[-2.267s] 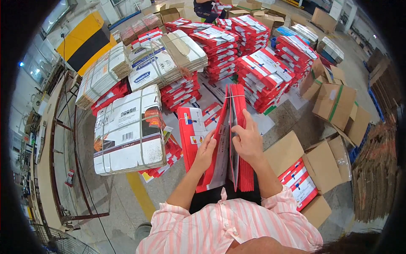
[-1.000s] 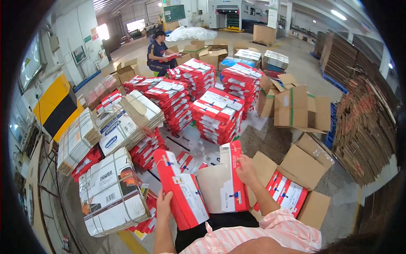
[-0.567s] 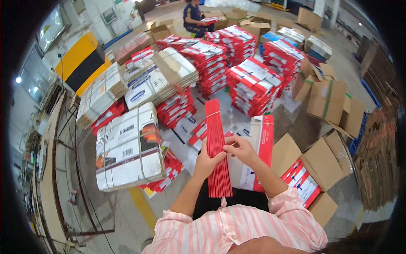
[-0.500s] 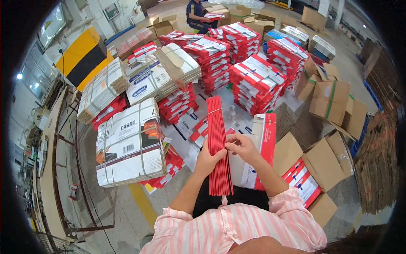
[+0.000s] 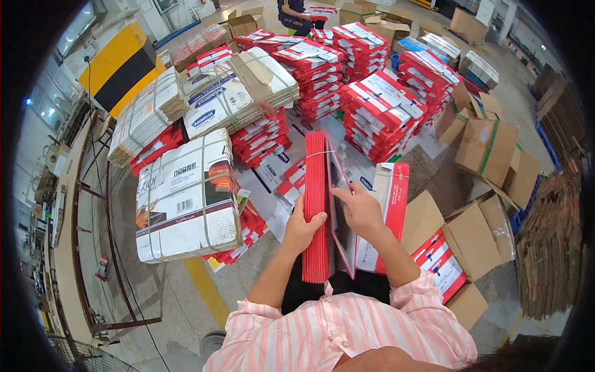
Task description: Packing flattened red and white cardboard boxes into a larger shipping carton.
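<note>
In front of my chest a bundle of flat red cartons stands on edge, with a thin pale band round its upper end. My left hand grips the bundle from the left, thumb across its edges. At the right side one flat carton is spread away from the others, showing a dark greyish face. My right hand is closed at that carton's edge, fingertips in the gap; part of its grip is hidden. A red and white flat carton lies just beyond my right wrist.
Tied white carton bundles stand at left. Tall stacks of red and white cartons rise ahead. Open brown boxes are at right, one holding red cartons. A metal-framed table runs along the left. Another person sits at the back.
My right hand has spread one carton away from the bundle's right side, opening a gap. The bundle stays in my left hand. The surroundings have shifted slightly up in view.
</note>
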`<state>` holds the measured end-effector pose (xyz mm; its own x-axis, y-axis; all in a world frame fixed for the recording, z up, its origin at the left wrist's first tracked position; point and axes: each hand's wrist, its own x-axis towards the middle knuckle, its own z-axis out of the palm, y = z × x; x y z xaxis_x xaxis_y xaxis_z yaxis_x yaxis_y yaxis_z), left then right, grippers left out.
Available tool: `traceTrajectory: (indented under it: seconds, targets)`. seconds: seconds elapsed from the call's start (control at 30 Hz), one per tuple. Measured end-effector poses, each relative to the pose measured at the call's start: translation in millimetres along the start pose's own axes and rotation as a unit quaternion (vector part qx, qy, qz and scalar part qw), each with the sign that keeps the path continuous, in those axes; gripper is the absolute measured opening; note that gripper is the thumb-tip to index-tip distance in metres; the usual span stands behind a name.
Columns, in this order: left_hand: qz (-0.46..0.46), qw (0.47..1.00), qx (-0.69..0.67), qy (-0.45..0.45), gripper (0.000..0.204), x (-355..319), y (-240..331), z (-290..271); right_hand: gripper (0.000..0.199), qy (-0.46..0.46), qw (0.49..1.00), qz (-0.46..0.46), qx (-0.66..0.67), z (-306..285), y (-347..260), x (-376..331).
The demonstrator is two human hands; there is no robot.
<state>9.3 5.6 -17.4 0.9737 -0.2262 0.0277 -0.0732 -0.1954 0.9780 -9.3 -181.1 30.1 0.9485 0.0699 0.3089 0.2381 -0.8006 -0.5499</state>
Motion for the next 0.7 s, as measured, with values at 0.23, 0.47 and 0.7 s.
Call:
traceTrajectory:
  seconds: [0.23,0.47,0.7]
  targets:
    - [0.013,1.0,-0.024,-0.011,0.078,1,2,-2,0.025,0.02,0.997,0.01,0.068,1,12,2]
    - [-0.001,0.996,-0.076,-0.043,0.076,-1,13,0,0.011,-0.006,0.988,0.082,0.128,-1,3,3]
    - [0.003,0.998,-0.043,-0.037,0.074,1,1,2,0.012,0.097,0.987,0.065,0.114,3,8,2]
